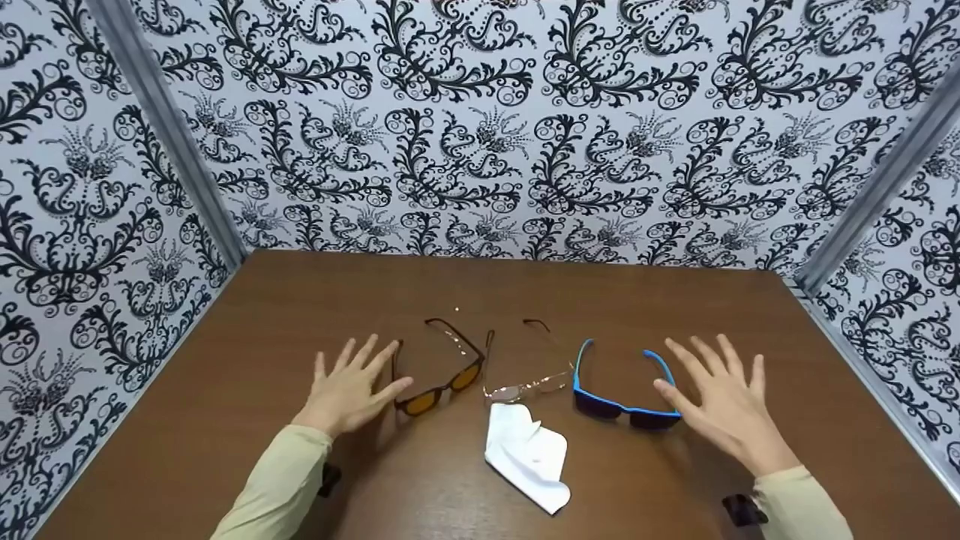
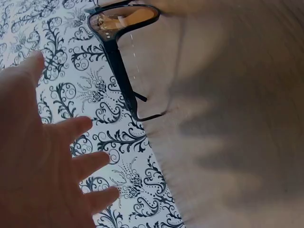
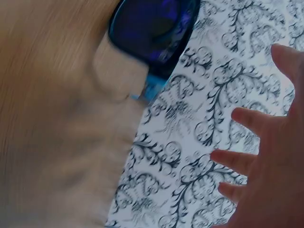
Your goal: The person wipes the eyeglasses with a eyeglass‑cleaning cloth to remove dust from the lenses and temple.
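My left hand (image 1: 346, 394) hovers with spread fingers over the table, just left of dark-framed glasses with orange lenses (image 1: 422, 403). Those glasses (image 2: 118, 66) also show at the top of the left wrist view. On the other side my right hand (image 1: 727, 401) is spread the same way, its thumb beside blue-framed sunglasses (image 1: 628, 411). In the right wrist view a dark lens of the sunglasses (image 3: 147, 28) appears near the top. Between the two pairs lie thin-rimmed clear glasses (image 1: 506, 394), with a crumpled white cloth (image 1: 527, 454) in front. Neither hand holds anything.
The brown wooden table (image 1: 337, 292) ends at a white wall with black floral patterns (image 1: 480, 150). Grey metal posts (image 1: 169, 120) stand at both back corners, and patterned side panels flank the table.
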A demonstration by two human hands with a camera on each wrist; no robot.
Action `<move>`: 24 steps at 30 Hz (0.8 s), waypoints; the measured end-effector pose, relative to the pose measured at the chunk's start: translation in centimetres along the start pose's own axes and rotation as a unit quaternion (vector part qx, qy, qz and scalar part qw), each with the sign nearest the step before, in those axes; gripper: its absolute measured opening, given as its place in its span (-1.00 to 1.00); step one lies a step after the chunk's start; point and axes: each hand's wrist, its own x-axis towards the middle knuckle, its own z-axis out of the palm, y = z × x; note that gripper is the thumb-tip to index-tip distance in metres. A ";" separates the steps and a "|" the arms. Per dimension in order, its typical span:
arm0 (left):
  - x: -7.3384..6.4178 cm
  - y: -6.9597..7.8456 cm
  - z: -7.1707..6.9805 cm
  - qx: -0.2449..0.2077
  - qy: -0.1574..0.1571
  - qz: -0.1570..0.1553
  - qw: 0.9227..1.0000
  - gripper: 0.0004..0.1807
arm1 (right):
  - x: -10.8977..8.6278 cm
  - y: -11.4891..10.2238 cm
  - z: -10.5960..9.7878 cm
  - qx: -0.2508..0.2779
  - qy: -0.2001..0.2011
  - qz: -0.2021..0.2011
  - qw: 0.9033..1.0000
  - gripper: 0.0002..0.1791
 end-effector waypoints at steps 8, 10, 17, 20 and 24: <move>0.1 -0.3 0.5 -0.014 -0.041 0.145 0.988 -0.36 | 0.2 -3.5 1.2 0.026 0.086 -0.176 0.980 -0.51; 0.2 -0.3 0.6 -0.003 -0.042 0.177 0.983 -0.52 | 0.2 -4.6 1.5 0.036 0.092 -0.206 0.974 -0.56; 0.5 -0.1 0.8 0.039 -0.034 0.233 0.971 -0.90 | -0.1 -7.0 2.5 0.065 0.089 -0.266 0.958 -0.69; 0.6 0.2 0.8 0.053 -0.041 0.230 0.971 -0.94 | -0.4 -7.4 3.0 0.066 0.069 -0.263 0.960 -0.72; 0.7 0.6 0.6 0.072 -0.044 0.228 0.970 -0.96 | -0.6 -7.9 3.6 0.058 0.040 -0.259 0.963 -0.73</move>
